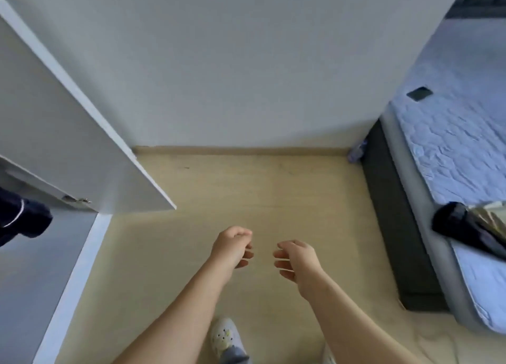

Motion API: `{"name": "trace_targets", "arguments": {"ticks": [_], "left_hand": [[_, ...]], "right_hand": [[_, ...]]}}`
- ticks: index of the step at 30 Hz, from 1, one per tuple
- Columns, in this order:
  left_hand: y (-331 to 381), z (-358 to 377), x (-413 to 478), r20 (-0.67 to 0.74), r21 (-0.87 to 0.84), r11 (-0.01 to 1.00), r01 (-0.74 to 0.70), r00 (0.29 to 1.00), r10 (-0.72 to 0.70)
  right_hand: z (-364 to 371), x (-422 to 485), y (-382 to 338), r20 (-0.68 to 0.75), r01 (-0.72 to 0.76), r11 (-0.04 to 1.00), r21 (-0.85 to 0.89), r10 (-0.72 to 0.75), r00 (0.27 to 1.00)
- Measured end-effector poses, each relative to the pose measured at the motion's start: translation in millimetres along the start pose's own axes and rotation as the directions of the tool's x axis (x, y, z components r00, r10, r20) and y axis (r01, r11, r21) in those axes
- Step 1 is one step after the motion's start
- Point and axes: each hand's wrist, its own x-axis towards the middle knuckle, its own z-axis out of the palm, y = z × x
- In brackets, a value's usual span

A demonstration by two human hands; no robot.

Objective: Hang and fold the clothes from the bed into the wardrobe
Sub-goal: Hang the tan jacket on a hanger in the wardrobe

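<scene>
My left hand and my right hand hang side by side over the beige floor, fingers loosely curled and holding nothing. The bed with a pale blue sheet runs along the right. On its near edge lies a dark garment, partly cut off by the frame edge. The white wardrobe door stands open at the left. A dark navy garment with a thin white stripe shows at the far left, inside the wardrobe.
A small dark flat object lies on the bed further back. The bed's dark base borders the floor on the right. A white wall stands ahead. My foot in a white shoe is on the floor below my arms.
</scene>
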Motion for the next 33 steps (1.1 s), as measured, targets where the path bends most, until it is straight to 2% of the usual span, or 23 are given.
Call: {"name": "trace_targets", "arguments": {"ticks": [5,13,23,27,33], "left_hand": [[14.5,140.9,-27.3,0.190,0.129,0.991,-0.040,0.982,0.015],[29.3,354.4,-94.9,0.413,0.266,0.959,-0.095,0.910,-0.024],[64.3,501.9,-110.9,0.530,0.372,0.900,-0.228,0.848,-0.004],[90.6,557.6,-97.2,0.573,0.400,0.877,-0.266,0.819,-0.013],[132.5,645.5,-70.6,0.631,0.474,0.813,-0.338,0.774,-0.046]], "right_hand": [[-140.8,-10.8,21.5,-0.175,0.016,0.982,0.188,0.017,0.984],[-351.8,-35.4,65.4,-0.367,0.039,0.936,0.351,0.099,0.925],[-473.0,-23.0,71.8,-0.384,0.065,0.793,0.606,0.219,0.897],[-524.0,-7.3,53.7,-0.444,0.111,0.769,0.629,0.239,0.863],[-598.4,20.6,27.4,-0.459,0.105,0.719,0.687,0.317,0.830]]}}
